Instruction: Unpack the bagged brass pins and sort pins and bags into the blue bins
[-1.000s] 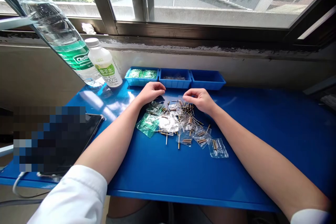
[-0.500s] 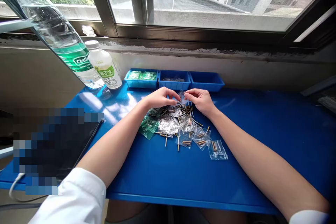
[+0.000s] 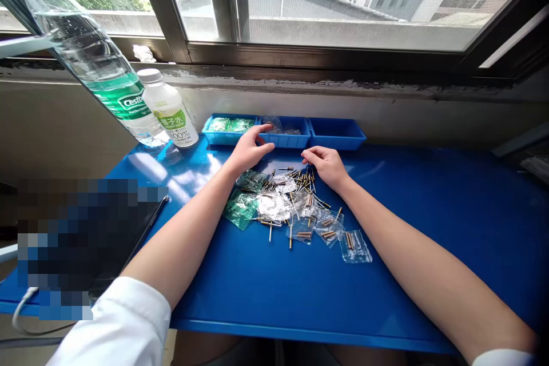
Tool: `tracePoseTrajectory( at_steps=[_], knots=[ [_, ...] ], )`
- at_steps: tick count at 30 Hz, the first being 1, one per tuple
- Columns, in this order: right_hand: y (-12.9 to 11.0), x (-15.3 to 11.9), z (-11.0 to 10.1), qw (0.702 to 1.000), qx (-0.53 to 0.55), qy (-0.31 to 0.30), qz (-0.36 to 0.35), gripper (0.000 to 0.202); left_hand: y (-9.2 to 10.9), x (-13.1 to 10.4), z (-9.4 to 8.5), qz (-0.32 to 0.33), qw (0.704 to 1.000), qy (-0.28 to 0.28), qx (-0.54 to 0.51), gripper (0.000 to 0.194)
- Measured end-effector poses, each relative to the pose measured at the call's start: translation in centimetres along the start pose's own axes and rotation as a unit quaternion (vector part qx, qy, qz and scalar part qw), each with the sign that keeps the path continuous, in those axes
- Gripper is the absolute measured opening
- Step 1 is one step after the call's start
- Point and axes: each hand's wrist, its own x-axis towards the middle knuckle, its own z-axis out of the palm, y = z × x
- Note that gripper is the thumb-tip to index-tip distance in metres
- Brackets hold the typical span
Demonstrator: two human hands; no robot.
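My left hand (image 3: 250,148) reaches to the middle blue bin (image 3: 285,141), thumb and fingers spread apart. A clear bag (image 3: 271,124) with small dark pieces lies at that bin's left side, by my fingertips. My right hand (image 3: 325,163) is pinched closed above the top of the pile; whatever sits between its fingertips is too small to tell. Below both hands lie clear bags with copper-coloured pins (image 3: 329,234), loose brass and silver pins (image 3: 305,179) and green-tinted bags (image 3: 241,207).
The left blue bin (image 3: 229,136) holds green and white packets, beside the right blue bin (image 3: 337,141). A large water bottle (image 3: 115,88) and a white bottle (image 3: 171,111) stand at the back left. A blurred dark object (image 3: 90,240) lies at the left.
My left hand has moved up and left from the pile to the middle bin, and its fingers have parted. The clear bag has gone from between my hands to that bin. My right hand has barely moved.
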Motion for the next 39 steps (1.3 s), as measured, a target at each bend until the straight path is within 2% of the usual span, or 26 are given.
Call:
tracePoseTrajectory(
  at_steps=[5,11,18,24,28,32,35,39],
  knots=[
    [-0.1,0.0,0.0,1.0,-0.011,-0.008,0.005,0.029,-0.6,0.4,-0.1,-0.004,1.0,0.016,-0.012,0.066],
    [-0.2,-0.1,-0.1,0.999,-0.033,-0.027,0.012,0.031,-0.7,0.2,-0.1,-0.047,0.999,-0.009,0.016,0.074],
    [-0.4,-0.2,-0.1,0.998,-0.055,-0.041,0.003,0.03,-0.1,0.1,-0.3,-0.028,0.998,0.042,0.048,0.051],
    [-0.8,-0.5,-0.2,0.992,-0.099,-0.07,-0.026,0.025,-0.8,0.4,-0.4,0.004,0.996,0.079,0.041,0.036],
    [-1.3,-1.0,0.1,0.98,-0.149,-0.098,-0.086,0.023,-1.4,0.4,-0.6,0.0,0.999,0.034,-0.007,0.025],
    [-1.5,-1.3,0.3,0.95,-0.223,-0.138,-0.173,0.023,-1.8,0.1,-0.7,-0.035,0.999,-0.016,-0.004,0.023],
    [-1.6,-1.3,0.2,0.938,-0.241,-0.167,-0.187,0.026,-2.0,-0.2,-0.6,-0.051,0.998,-0.038,-0.009,0.023],
    [-1.8,-1.4,0.0,0.937,-0.217,-0.203,-0.185,0.023,-2.1,-0.6,-0.6,-0.06,0.997,-0.046,-0.011,0.023]
  ],
)
